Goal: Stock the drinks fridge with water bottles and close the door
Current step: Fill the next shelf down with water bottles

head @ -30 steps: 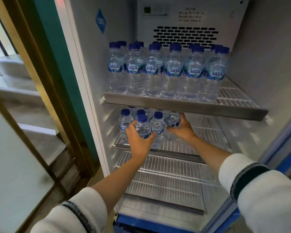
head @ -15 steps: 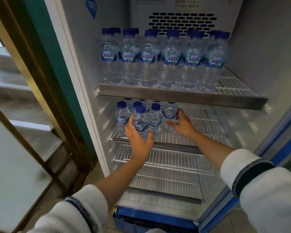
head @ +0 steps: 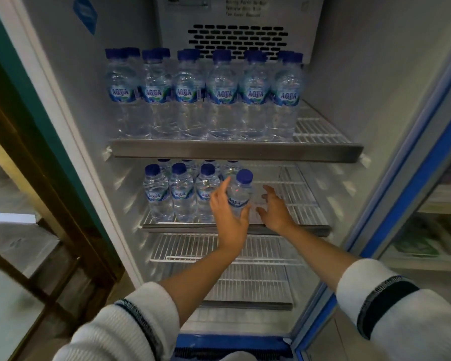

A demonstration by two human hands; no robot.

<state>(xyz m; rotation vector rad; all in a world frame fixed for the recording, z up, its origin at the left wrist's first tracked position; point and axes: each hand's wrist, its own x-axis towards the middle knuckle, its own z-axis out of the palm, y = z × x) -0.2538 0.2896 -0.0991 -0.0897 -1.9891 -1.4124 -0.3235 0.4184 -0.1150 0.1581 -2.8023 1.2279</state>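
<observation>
The left hand is reaching onto the middle shelf with its fingers straight and spread, the palm lying against the left side of one water bottle without curling round it. The right hand is hovering just to the right of that bottle, fingers loosely parted and holding nothing; whether its fingertips are touching the bottle cannot be told. The bottle is standing upright near the front of the wire shelf, a little forward of its neighbours. To its left three more bottles are standing in a front row, touching one another, with more blue caps showing behind them. The shelf to the right of the hands is showing bare wire. Above, the top shelf is carrying a packed row of taller labelled bottles, its metal front edge overhanging the reach into the middle shelf. Below, two more wire racks are lying inside the fridge. The blue-framed door is standing open on the right.
</observation>
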